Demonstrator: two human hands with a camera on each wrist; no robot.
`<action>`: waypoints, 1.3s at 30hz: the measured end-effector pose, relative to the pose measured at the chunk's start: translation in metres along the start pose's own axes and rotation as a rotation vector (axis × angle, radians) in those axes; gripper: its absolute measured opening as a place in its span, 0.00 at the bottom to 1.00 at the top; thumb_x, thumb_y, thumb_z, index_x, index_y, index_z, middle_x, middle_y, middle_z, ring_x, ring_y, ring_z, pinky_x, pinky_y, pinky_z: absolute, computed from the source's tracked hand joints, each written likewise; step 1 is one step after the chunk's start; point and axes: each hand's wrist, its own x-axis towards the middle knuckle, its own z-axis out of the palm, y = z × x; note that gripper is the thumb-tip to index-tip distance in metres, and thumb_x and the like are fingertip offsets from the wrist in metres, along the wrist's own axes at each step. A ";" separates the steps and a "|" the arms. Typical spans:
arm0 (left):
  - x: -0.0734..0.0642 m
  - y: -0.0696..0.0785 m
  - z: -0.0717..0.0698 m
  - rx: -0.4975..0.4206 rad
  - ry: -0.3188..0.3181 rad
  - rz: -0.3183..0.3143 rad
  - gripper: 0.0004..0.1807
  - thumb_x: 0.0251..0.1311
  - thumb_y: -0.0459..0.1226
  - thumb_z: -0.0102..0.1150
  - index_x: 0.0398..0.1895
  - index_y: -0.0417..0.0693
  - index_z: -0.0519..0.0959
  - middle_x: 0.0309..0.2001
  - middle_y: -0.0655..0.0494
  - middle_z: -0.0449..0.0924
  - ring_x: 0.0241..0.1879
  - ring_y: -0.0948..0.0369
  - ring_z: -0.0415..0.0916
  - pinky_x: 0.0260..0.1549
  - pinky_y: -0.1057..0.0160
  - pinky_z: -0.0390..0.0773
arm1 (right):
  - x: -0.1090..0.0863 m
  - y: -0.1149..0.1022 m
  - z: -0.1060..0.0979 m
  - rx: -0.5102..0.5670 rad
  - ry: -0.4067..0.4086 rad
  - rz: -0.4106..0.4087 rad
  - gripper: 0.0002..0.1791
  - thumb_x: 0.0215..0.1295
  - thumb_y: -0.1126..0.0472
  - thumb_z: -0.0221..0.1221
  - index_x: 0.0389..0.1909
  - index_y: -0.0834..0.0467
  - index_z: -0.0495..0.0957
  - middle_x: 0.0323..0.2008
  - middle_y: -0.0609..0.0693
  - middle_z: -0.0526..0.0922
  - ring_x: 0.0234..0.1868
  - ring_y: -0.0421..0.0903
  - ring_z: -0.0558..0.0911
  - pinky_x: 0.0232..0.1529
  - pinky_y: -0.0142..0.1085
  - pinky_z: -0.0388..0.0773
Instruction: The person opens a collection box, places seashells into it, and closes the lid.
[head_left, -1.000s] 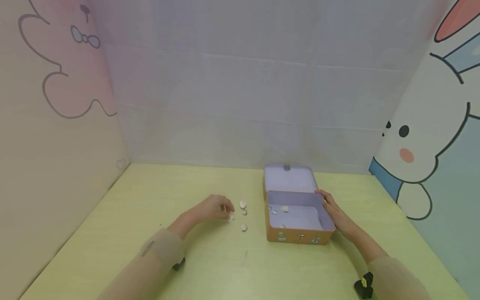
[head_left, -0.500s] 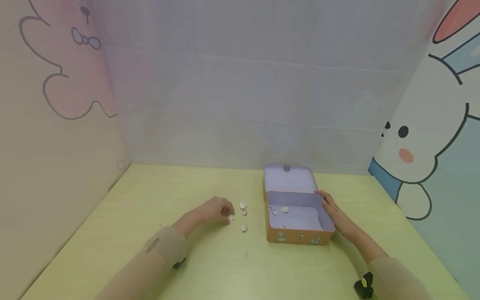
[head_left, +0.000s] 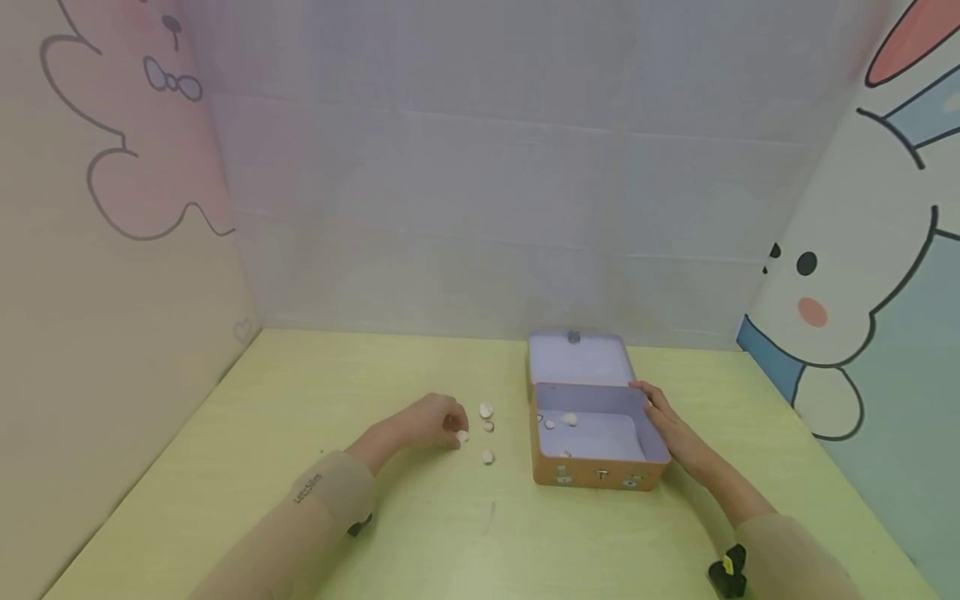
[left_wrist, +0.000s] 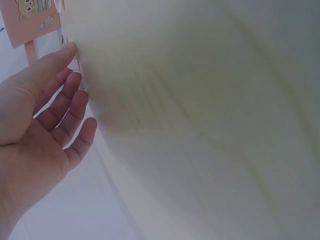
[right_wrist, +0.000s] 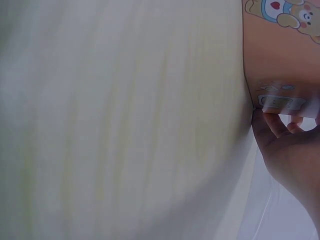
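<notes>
My left hand is low over the table, its thumb and fingertips pinching a small white piece like a seashell. In the left wrist view the fingers are bent, and that piece is hidden. Three similar whitish pieces lie just right of the hand: an upper one, a smaller one and a lower one. An orange tin case with a lilac inside stands open, several such pieces on its floor. My right hand grips its right side wall at the rim.
The case's raised lid lies back towards the rear wall. Printed side walls bound the pale yellow table left and right. A black wrist device sits below the right sleeve.
My left hand has come down slightly, and its thumb and fingers have closed in on the small whitish piece. The right hand and the case stay where they were.
</notes>
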 end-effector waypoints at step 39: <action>0.000 0.041 -0.012 0.041 0.211 0.115 0.12 0.54 0.39 0.66 0.40 0.44 0.79 0.39 0.56 0.80 0.42 0.57 0.73 0.40 0.63 0.76 | -0.001 -0.003 -0.001 -0.013 -0.017 0.019 0.25 0.77 0.56 0.31 0.71 0.60 0.44 0.72 0.65 0.38 0.71 0.69 0.36 0.61 0.71 0.34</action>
